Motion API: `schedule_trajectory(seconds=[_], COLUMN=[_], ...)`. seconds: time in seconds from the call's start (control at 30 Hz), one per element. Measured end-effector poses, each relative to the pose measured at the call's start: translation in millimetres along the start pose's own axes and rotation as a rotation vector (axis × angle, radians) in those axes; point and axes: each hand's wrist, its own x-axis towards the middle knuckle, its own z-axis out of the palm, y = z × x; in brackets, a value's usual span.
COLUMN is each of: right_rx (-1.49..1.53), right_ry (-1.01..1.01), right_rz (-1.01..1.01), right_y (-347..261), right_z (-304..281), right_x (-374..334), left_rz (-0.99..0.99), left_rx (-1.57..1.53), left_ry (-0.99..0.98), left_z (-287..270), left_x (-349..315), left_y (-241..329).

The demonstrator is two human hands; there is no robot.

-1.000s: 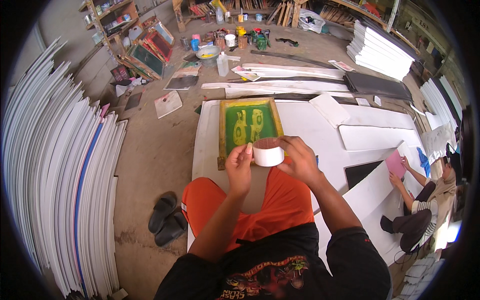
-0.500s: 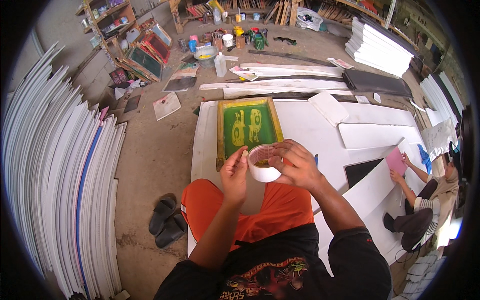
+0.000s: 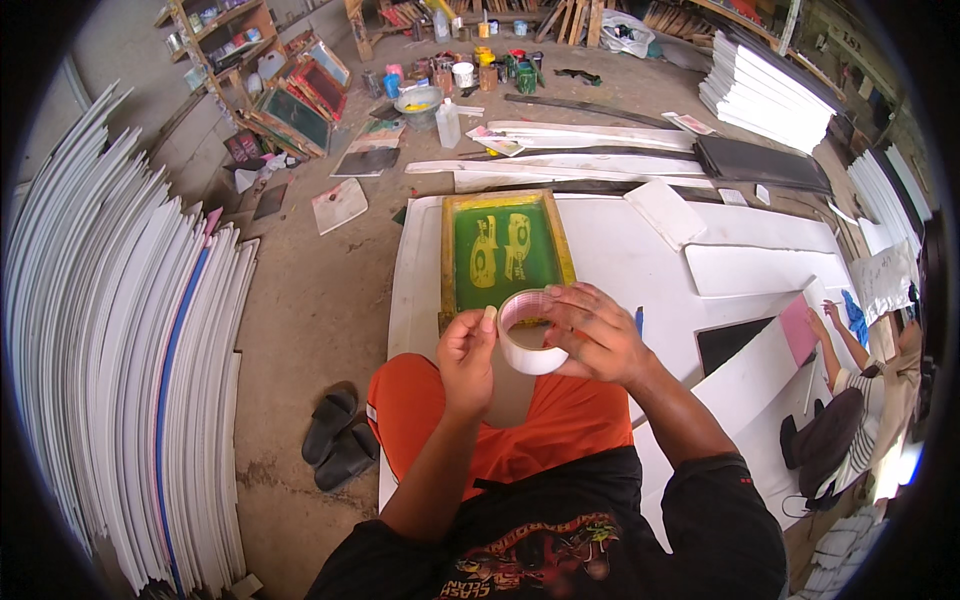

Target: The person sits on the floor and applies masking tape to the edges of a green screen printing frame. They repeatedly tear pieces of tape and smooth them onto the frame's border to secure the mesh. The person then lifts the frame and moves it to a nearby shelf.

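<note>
Above the near end of a screen-printing frame (image 3: 505,250), in front of the person's lap, a roll of white tape (image 3: 527,360) is held up between the two hands. It is a short, wide ring, so no long side stands out; the axis through its core runs up toward the head, and the open hole faces upward, showing the pinkish inner wall on the far side and the white outer wall on the near side. The right hand (image 3: 600,335) grips the roll from the right, fingers over the far rim and thumb lower down. The left hand (image 3: 467,350) is just beside the roll's left edge, thumb and forefinger drawn together near the tape; whether they pinch its free end I cannot tell. The frame, wooden with green mesh and two pale yellow figures, lies flat on a large white board (image 3: 620,240), its long axis running away from the person and the figures lengthwise along it. Orange trousers (image 3: 405,390) show beneath the forearms. To the left on the floor lie dark sandals (image 3: 342,440), with a tall stack of white sheets (image 3: 110,380) beyond them. At the right a co-worker (image 3: 870,410) reaches toward a pink sheet (image 3: 796,335).
</note>
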Motion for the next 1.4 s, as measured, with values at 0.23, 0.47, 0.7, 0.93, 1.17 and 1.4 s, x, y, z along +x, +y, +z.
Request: schedule_trajectory(seconds=[0.23, 0.47, 0.7, 0.93, 1.17, 1.4], right_rx=[-0.109, -0.143, -0.001, -0.06, 0.075, 0.485], right_ry=[-0.051, -0.073, -0.051, -0.113, -0.257, -0.204], right_rz=[-0.115, -0.006, 0.053, 0.128, 0.438, 0.553], right_y=[-0.3, 1.5, 2.9, 8.7, 24.2, 24.8], right_z=[-0.2, -4.7, 2.5, 0.2, -6.6, -14.7], right_x=[-1.2, -8.9, -20.0, -19.1, -53.1, -70.3], left_rz=[0.066, 0.115, 0.144, 0.143, -0.03, -0.155], left_rx=[0.111, 0.187, 0.185, 0.213, 0.158, 0.177], left_ry=[0.13, 0.114, 0.189, 0.19, 0.294, 0.232], left_z=[6.7, -0.9, 0.1, -2.6, -37.3, -66.5], left_x=[-5.4, -12.2, -15.7, -22.9, -8.4, -0.7], left_y=[16.6, 25.3, 31.1, 35.2, 26.7, 27.1])
